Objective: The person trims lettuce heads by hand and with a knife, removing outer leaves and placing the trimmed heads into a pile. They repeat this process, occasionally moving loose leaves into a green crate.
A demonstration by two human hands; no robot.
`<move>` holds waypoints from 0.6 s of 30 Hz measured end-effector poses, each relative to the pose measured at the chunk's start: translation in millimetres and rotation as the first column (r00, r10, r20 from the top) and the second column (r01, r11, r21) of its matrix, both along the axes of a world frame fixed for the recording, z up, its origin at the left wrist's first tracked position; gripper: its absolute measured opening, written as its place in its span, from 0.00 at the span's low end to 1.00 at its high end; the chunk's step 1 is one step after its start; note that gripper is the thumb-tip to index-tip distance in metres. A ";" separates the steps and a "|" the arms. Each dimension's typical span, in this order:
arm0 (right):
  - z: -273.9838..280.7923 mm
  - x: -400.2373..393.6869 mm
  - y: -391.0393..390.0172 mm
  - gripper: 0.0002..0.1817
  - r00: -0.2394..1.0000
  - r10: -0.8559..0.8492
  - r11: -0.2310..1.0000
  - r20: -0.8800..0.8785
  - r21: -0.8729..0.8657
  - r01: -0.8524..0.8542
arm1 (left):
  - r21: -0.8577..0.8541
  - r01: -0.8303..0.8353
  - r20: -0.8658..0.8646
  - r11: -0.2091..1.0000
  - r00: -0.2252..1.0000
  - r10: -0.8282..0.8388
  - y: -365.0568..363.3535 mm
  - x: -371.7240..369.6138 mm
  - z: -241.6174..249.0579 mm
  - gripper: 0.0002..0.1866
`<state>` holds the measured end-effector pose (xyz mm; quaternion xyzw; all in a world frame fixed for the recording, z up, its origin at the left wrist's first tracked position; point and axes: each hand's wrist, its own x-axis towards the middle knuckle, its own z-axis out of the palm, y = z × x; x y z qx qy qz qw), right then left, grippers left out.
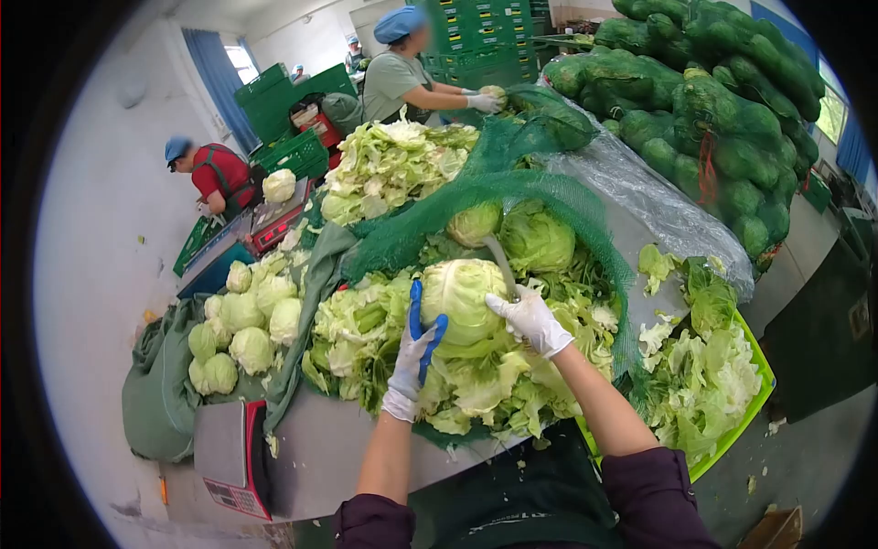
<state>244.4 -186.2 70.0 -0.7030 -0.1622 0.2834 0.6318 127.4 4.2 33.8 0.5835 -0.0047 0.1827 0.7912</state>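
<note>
My left hand (416, 352), in a white glove with blue on the fingers, supports a pale green cabbage (462, 300) from its left and underside. On the cabbage's right, my gloved right hand (530, 320) is closed around a knife (501, 263), its thumb against the cabbage. The knife's grey blade points up and away past the head; its handle is hidden in the hand. Loose cabbage leaves (494, 389) lie heaped under and around both hands. Just behind, more whole cabbages (540, 236) rest inside an opened green net bag (402, 240).
Trimmed cabbages (245, 311) are piled at left, behind a scale (224, 448). A lime-green crate (754, 384) of leaves stands at right. Full net sacks (722, 119) are stacked back right. Co-workers (402, 78) stand beyond the leaf heap and at far left.
</note>
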 end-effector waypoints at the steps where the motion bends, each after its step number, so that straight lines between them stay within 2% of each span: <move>1: 0.3 1.2 1.7 0.33 1.000 0.002 1.000 0.021 -0.026 -0.001 | -0.047 -0.010 0.029 0.999 1.000 0.012 -1.9 6.1 2.6 0.42; 2: -3.1 -3.2 4.0 0.34 0.999 0.001 0.999 0.032 0.044 -0.003 | -0.168 -0.011 0.004 0.986 1.000 0.012 -3.7 10.0 4.5 0.44; 3: -4.6 -4.3 7.9 0.34 0.999 -0.003 0.993 0.053 0.115 -0.003 | -0.164 -0.002 0.012 0.986 1.000 0.004 -1.6 14.1 8.6 0.44; 5: 30.0 -28.1 -1.0 0.34 0.998 -0.004 0.994 0.070 0.112 -0.003 | -0.090 -0.069 0.080 0.994 0.994 0.076 -0.4 7.2 24.5 0.47; 7: 38.3 -52.3 -8.9 0.34 0.979 -0.067 0.986 0.193 0.164 0.035 | 0.041 -0.155 0.154 0.987 0.977 0.147 -8.5 -8.9 58.6 0.48; 9: 36.8 -77.9 -24.3 0.34 0.974 -0.071 0.991 0.215 0.126 0.045 | 0.096 -0.146 0.127 0.985 0.983 0.133 -20.4 -24.1 98.3 0.48; 10: 36.1 -86.7 -32.1 0.34 0.965 -0.074 0.994 0.250 0.093 0.052 | 0.219 -0.120 0.129 0.968 0.987 0.093 -16.7 -31.8 104.9 0.49; 11: 35.4 -90.4 -41.1 0.34 0.969 -0.077 0.994 0.235 0.090 0.057 | 0.339 -0.091 0.125 0.937 0.991 0.051 -18.3 -38.8 114.7 0.49; 12: 33.0 -94.0 -53.1 0.34 0.995 0.003 0.996 0.100 0.093 -0.012 | 0.320 -0.063 0.038 0.946 0.998 0.053 -30.6 -47.9 122.6 0.49; 13: 30.6 -97.2 -66.0 0.34 0.996 0.079 0.991 -0.036 0.110 -0.075 | 0.319 -0.048 0.017 0.946 0.999 0.045 -39.2 -49.1 112.2 0.49; 14: 30.5 -95.8 -77.7 0.24 0.988 0.106 0.994 -0.109 0.052 -0.101 | 0.339 -0.036 -0.058 0.940 0.997 0.059 -44.9 -47.6 93.6 0.50; 15: 9.8 -95.8 -85.8 0.24 0.987 0.087 0.995 -0.133 0.056 -0.080 | 0.357 -0.019 -0.134 0.934 0.988 0.071 -46.4 -46.7 69.7 0.51; 16: -23.4 -91.5 -90.3 0.23 0.984 -0.027 0.983 0.174 -0.174 0.057 | 0.429 0.043 -0.150 0.902 0.988 0.025 -39.0 -41.0 27.5 0.51; 17: -44.4 -90.9 -97.1 0.22 0.876 -0.056 0.904 0.480 -0.349 0.249 | 0.435 -0.080 -0.031 0.897 0.994 0.104 -48.4 -39.9 13.5 0.49; 18: -49.3 -92.0 -105.0 0.27 0.867 -0.107 0.920 0.486 -0.283 0.272 | 0.514 -0.079 -0.039 0.854 0.992 0.116 -55.1 -42.1 27.6 0.47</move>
